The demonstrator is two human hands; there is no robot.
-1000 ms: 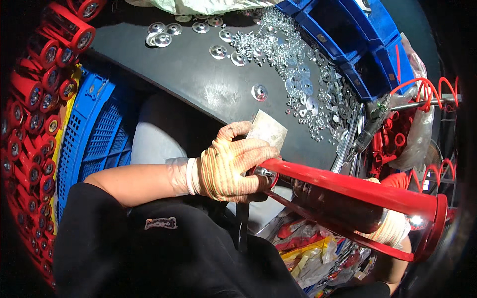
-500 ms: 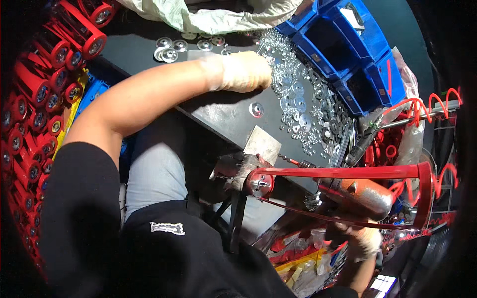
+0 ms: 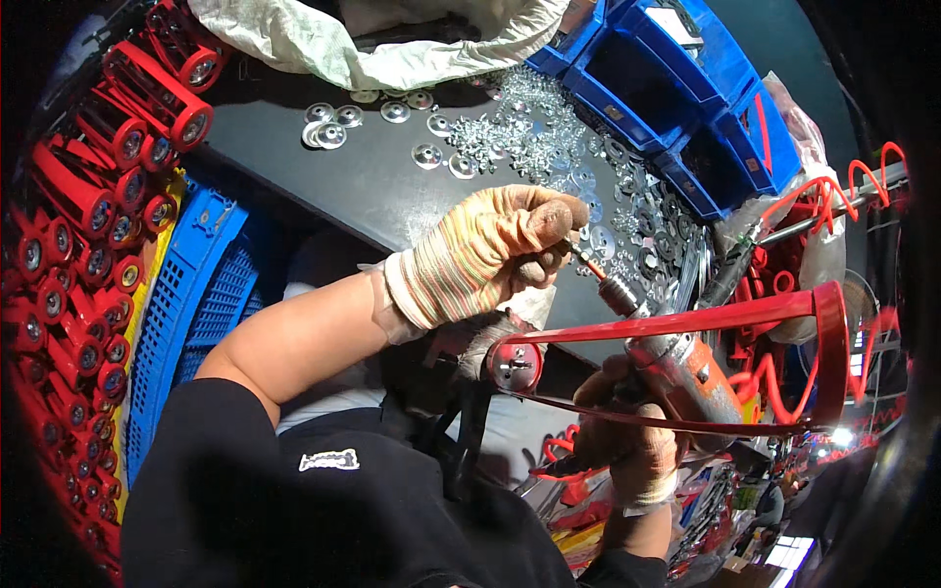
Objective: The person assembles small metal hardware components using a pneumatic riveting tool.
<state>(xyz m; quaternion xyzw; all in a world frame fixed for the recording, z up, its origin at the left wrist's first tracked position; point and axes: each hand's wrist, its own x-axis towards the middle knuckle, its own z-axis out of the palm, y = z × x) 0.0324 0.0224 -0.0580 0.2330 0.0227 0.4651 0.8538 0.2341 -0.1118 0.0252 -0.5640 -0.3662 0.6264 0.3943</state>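
My left hand (image 3: 495, 250), in a striped work glove with dirty fingertips, is pinched closed at the tip of a driver bit. Whatever its fingers hold there is too small to make out. My right hand (image 3: 637, 451), also gloved, is wrapped round the handle of an orange and silver power screwdriver (image 3: 691, 377). Its bit points up and left to my left fingertips. In front of the screwdriver lies a long red U-shaped frame (image 3: 676, 320). The frame's round end (image 3: 515, 365), with a metal stud in its middle, rests at a dark fixture.
Small screws (image 3: 500, 137), washers and metal discs (image 3: 426, 155) lie across the dark table (image 3: 265, 137). Blue bins (image 3: 637, 83) and a white sack (image 3: 323, 44) stand behind. Red frames (image 3: 74, 186) are stacked left, beside a blue crate (image 3: 186, 304). A red coiled hose (image 3: 843, 196) hangs right.
My left hand has come from the pile of small parts down to the driver bit. My right hand has moved left and up, and the screwdriver is now tilted with its bit raised.
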